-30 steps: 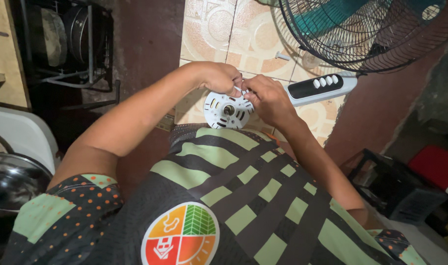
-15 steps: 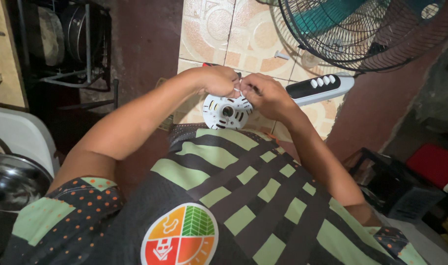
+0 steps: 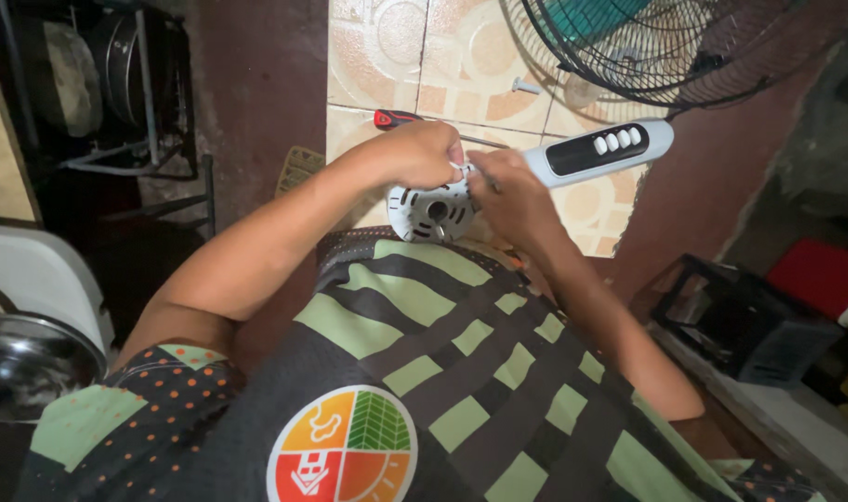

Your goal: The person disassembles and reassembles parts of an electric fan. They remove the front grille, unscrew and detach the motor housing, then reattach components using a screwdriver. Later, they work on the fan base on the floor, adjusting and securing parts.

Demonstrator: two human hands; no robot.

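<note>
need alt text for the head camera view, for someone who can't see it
Seen from above, a person's left hand and right hand meet over a round white fan motor housing held above their lap. A fan control panel, a red-handled screwdriver and a fan cage sit on the tiled floor.

Frame centre: left hand (image 3: 413, 153) and right hand (image 3: 512, 191) pinch together atop a round white fan motor housing (image 3: 430, 212). Fan control panel (image 3: 598, 152) just right; red-handled screwdriver (image 3: 398, 118) above on tiled floor (image 3: 414, 56).
</note>
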